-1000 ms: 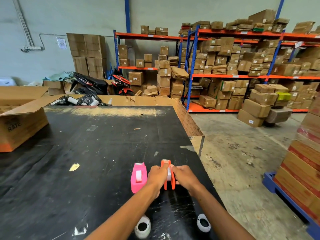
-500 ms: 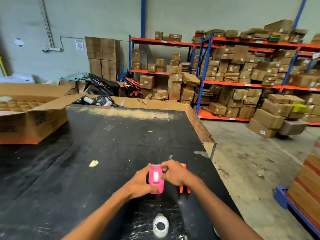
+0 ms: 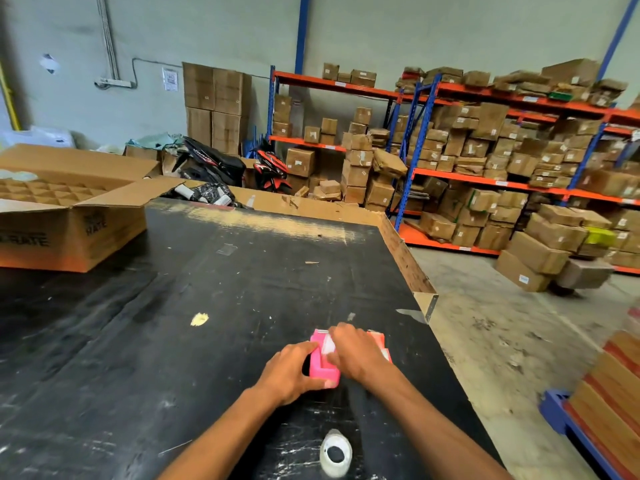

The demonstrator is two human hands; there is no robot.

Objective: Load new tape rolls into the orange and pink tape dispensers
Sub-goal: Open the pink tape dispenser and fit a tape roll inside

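A pink tape dispenser (image 3: 322, 365) stands on the black table (image 3: 207, 306) near its front right. My left hand (image 3: 291, 370) grips its left side and base. My right hand (image 3: 353, 351) lies over its top, fingers on the white tape end at the front. Behind my right hand, an orange tape dispenser (image 3: 379, 342) peeks out, mostly hidden. A white tape roll (image 3: 335, 453) lies on the table between my forearms, close to the near edge.
An open cardboard box (image 3: 69, 233) with dividers sits at the table's left. The table's right edge drops to a concrete floor (image 3: 502, 341). Shelves full of cartons (image 3: 485, 161) stand behind. A blue pallet with stacked boxes (image 3: 609, 410) is at the right.
Both hands left the orange dispenser and took up the pink one. The right hand has moved further over its top, and the view has tilted up and left.
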